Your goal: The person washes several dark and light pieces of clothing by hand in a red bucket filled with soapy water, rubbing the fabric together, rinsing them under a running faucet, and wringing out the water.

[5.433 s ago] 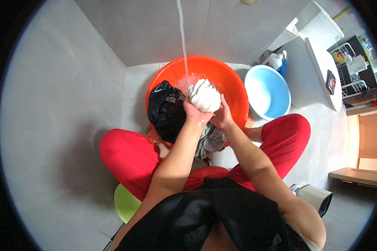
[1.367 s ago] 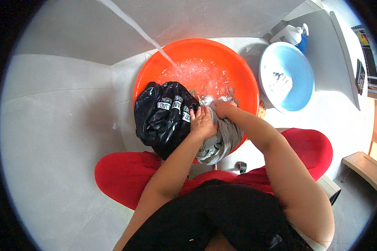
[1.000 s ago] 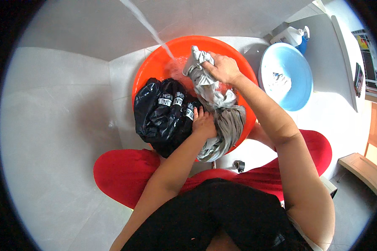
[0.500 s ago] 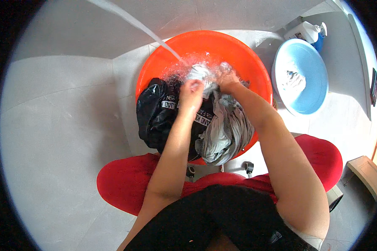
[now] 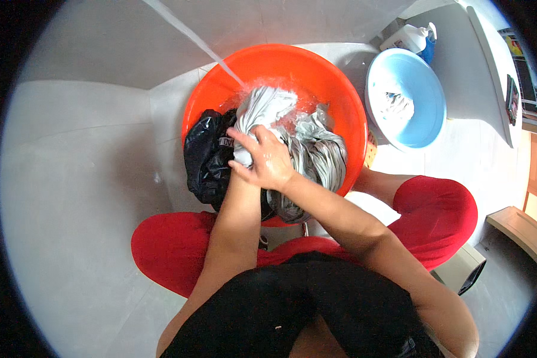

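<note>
1. The right hand point(image 5: 269, 164) spreads its fingers wide over the near end of a white cloth point(image 5: 262, 106), its thumb crossing the left wrist; whether thumb and wrist touch is unclear.
2. The left hand is hidden beneath the white cloth and the right hand, so I cannot tell its grip; only the left forearm point(image 5: 237, 215) and wrist show.
3. The white cloth lies bunched left of centre in the orange basin point(image 5: 351, 122), reaching toward the far rim.
4. A shiny black garment point(image 5: 204, 164) is heaped over the basin's left rim, beside the white cloth.
5. Crumpled grey cloth point(image 5: 319, 152) fills the near right side, touching the near rim.
6. A stream of water point(image 5: 200, 45) falls inside the far left rim, splashing.
7. Beyond the right rim stands a light-blue basin point(image 5: 416, 134) with pale cloth point(image 5: 397, 106) inside; a white pump bottle point(image 5: 406, 39) is behind it.
</note>
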A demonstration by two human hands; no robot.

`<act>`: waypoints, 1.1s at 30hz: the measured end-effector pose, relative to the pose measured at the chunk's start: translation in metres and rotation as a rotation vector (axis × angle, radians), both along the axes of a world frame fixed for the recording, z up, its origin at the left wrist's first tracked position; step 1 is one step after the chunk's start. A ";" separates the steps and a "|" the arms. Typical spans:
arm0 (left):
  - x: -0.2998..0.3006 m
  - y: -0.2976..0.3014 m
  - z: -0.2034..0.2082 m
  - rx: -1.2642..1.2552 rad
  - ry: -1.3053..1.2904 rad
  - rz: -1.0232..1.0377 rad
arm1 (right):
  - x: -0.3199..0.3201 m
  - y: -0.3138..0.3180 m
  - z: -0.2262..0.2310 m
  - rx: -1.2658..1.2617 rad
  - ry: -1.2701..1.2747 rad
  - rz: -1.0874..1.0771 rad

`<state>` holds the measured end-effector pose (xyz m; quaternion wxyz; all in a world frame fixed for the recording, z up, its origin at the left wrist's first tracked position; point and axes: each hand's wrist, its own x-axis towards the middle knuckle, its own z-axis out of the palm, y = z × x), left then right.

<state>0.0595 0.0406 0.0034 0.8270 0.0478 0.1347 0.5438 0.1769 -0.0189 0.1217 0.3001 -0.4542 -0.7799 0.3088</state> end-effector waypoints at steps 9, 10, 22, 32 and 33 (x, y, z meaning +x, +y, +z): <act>0.054 -0.012 0.052 -0.154 0.984 0.249 | 0.073 0.143 -0.081 -0.701 -0.504 -0.314; 0.052 -0.013 0.055 -0.243 0.946 0.179 | 0.087 0.146 -0.085 -0.671 -0.646 -0.287; 0.020 -0.020 -0.017 -0.661 0.615 0.211 | 0.040 0.117 -0.181 -0.089 -1.297 0.552; 0.001 0.004 0.003 -0.445 0.343 0.279 | 0.008 0.071 -0.069 -0.031 -0.060 -0.012; -0.009 0.006 -0.005 -0.261 0.280 0.232 | 0.013 0.047 -0.043 0.017 0.010 0.028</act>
